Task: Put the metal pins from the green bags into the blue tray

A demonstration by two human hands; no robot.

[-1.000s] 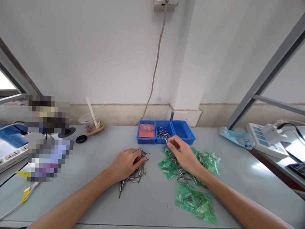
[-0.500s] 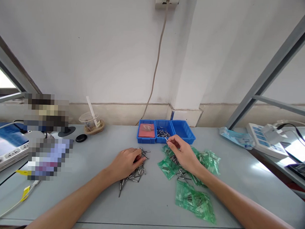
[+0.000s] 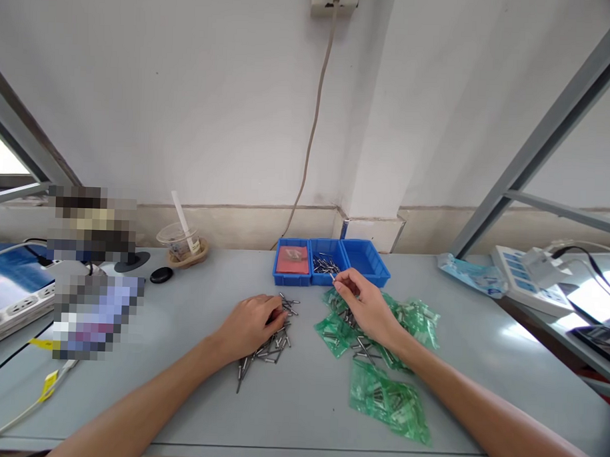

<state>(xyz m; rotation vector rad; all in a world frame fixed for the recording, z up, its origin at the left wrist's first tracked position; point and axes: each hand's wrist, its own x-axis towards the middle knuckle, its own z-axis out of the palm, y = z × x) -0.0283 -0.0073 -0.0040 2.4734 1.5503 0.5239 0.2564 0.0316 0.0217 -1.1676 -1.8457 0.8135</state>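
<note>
My left hand [image 3: 251, 324] rests over a loose pile of thin metal pins [image 3: 267, 352] on the table, its fingers curled and thumb drawn in. What those fingers hold, if anything, is hidden. Between the thumb and forefinger of my right hand [image 3: 366, 304] is a small metal pin [image 3: 332, 277], its tip showing at the front edge of the middle blue bin [image 3: 329, 244]. Several similar pins lie inside that bin. Beneath the right hand are green plastic bags [image 3: 418, 321] and more loose metal pins [image 3: 365, 350].
A left blue bin [image 3: 292, 280] holds a pink sheet with a small clear bag; a right blue bin [image 3: 365, 256] adjoins the middle one. Nearer the front edge lies another green bag [image 3: 390, 401]. A plastic cup [image 3: 177, 237], black disc [image 3: 162, 275] and power strip [image 3: 528, 276] stand farther out.
</note>
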